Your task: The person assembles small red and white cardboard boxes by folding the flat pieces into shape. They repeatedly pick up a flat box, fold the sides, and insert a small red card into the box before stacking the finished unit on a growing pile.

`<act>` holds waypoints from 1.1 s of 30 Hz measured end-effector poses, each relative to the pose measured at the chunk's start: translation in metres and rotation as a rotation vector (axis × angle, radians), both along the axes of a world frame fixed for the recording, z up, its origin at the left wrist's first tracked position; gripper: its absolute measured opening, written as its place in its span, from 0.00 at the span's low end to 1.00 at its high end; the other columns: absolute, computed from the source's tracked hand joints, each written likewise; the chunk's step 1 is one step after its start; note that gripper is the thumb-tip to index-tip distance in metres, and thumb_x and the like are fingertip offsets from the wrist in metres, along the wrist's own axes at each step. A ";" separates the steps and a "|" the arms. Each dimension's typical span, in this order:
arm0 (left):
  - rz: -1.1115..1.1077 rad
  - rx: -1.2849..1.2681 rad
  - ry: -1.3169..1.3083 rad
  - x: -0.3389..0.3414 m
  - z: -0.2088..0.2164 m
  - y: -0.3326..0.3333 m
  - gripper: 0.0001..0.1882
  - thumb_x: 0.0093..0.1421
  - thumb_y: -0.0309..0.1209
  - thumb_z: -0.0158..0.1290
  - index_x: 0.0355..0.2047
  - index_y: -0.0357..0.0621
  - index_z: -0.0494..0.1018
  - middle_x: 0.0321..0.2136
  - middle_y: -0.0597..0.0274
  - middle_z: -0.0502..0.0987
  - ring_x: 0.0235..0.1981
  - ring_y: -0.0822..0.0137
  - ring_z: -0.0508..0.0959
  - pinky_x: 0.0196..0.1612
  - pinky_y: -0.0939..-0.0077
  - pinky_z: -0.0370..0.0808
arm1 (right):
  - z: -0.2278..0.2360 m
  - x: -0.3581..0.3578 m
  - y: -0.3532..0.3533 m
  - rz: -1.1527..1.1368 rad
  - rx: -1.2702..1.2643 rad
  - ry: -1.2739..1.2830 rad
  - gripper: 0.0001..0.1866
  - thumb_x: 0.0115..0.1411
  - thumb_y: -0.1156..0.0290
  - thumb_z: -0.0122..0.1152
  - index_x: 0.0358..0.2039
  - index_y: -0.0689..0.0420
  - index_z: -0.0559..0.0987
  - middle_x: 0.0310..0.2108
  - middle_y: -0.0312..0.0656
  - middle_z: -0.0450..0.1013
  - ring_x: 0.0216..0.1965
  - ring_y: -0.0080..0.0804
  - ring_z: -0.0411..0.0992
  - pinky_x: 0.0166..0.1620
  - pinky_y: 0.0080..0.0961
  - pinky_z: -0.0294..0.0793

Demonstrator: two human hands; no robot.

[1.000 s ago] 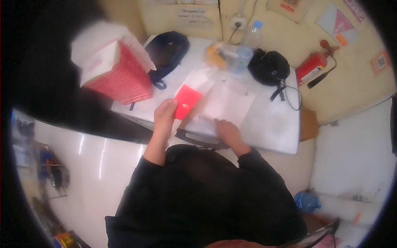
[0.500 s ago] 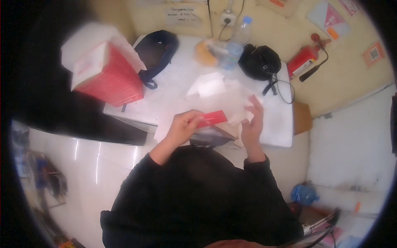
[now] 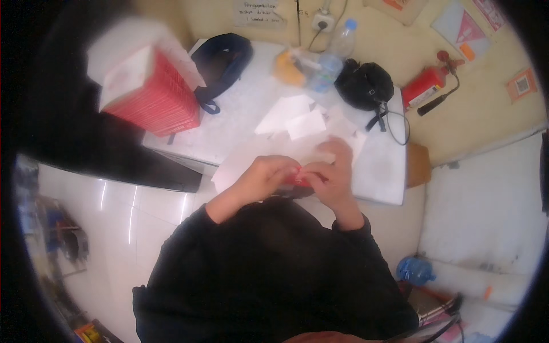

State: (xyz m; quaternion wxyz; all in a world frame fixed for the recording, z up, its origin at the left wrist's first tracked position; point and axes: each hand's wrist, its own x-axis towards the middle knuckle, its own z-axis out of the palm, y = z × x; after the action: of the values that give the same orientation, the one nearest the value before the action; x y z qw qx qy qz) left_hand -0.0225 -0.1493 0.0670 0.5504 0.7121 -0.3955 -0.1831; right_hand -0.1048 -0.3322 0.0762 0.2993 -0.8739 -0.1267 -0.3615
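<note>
Close in front of my body, at the near edge of the white table [image 3: 378, 177], both hands meet over a small flat red piece [image 3: 303, 182], which looks like paper or thin card. My left hand [image 3: 262, 178] grips its left end between thumb and fingers. On the other side, my right hand [image 3: 334, 182] pinches it, fingertips almost touching those of the left. Most of the red piece is hidden behind the fingers. Loose white paper sheets [image 3: 306, 124] lie on the table just beyond the hands.
A tall red stack [image 3: 154, 97] with white sheets on top stands at the table's left. Behind are a navy bag [image 3: 229, 68], a plastic bottle [image 3: 343, 41] and a black bag [image 3: 366, 86]. A fire extinguisher [image 3: 422, 88] hangs right; a cardboard box [image 3: 419, 166] stands beside the table.
My right hand has come in from the right and closed on the red piece. The red piece, earlier held out flat by my left hand alone, is now mostly covered.
</note>
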 end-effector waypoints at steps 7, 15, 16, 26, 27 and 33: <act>-0.338 0.068 -0.471 0.010 0.020 0.014 0.14 0.50 0.22 0.55 0.38 0.47 0.78 0.35 0.56 0.78 0.42 0.56 0.77 0.50 0.63 0.72 | 0.014 0.018 -0.051 -0.068 1.343 0.306 0.31 0.66 0.55 0.48 0.62 0.62 0.55 0.55 0.54 0.65 0.55 0.45 0.65 0.58 0.40 0.64; 0.114 -0.449 0.780 0.016 0.017 -0.008 0.20 0.68 0.36 0.42 0.56 0.39 0.64 0.49 0.55 0.72 0.51 0.64 0.72 0.55 0.67 0.68 | 0.011 -0.007 0.011 0.322 0.454 0.101 0.31 0.67 0.46 0.39 0.43 0.64 0.77 0.43 0.47 0.76 0.48 0.46 0.72 0.59 0.44 0.62; 0.138 -0.454 0.784 0.017 0.015 -0.010 0.20 0.67 0.36 0.43 0.56 0.39 0.64 0.48 0.55 0.72 0.50 0.64 0.73 0.54 0.67 0.69 | 0.008 -0.007 0.017 0.338 0.455 0.064 0.31 0.67 0.46 0.40 0.43 0.63 0.78 0.43 0.47 0.76 0.49 0.48 0.72 0.59 0.45 0.62; 0.101 -0.501 0.730 0.001 0.015 -0.026 0.15 0.66 0.30 0.47 0.50 0.36 0.69 0.41 0.59 0.77 0.41 0.68 0.78 0.48 0.69 0.76 | 0.009 -0.002 0.020 -0.031 0.175 -0.017 0.20 0.59 0.60 0.57 0.48 0.57 0.77 0.55 0.51 0.66 0.54 0.53 0.64 0.56 0.42 0.63; 0.102 -0.473 0.731 -0.003 0.015 -0.028 0.15 0.65 0.30 0.48 0.50 0.35 0.69 0.41 0.59 0.76 0.41 0.68 0.77 0.49 0.69 0.76 | 0.008 -0.002 0.022 -0.074 0.218 0.004 0.21 0.58 0.61 0.58 0.49 0.57 0.77 0.56 0.52 0.65 0.54 0.53 0.64 0.55 0.42 0.64; 0.137 -0.602 0.601 -0.023 0.022 -0.035 0.16 0.66 0.34 0.48 0.49 0.35 0.70 0.42 0.62 0.76 0.37 0.69 0.77 0.42 0.76 0.75 | 0.003 0.006 0.032 -0.162 -0.053 -0.029 0.24 0.66 0.61 0.47 0.57 0.64 0.67 0.56 0.53 0.64 0.47 0.43 0.69 0.50 0.34 0.68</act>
State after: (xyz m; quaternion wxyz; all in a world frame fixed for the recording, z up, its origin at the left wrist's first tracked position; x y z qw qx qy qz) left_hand -0.0457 -0.1838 0.0895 0.8353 0.4593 -0.2050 -0.2218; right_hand -0.0992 -0.3000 0.0790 0.2439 -0.8836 -0.0695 -0.3936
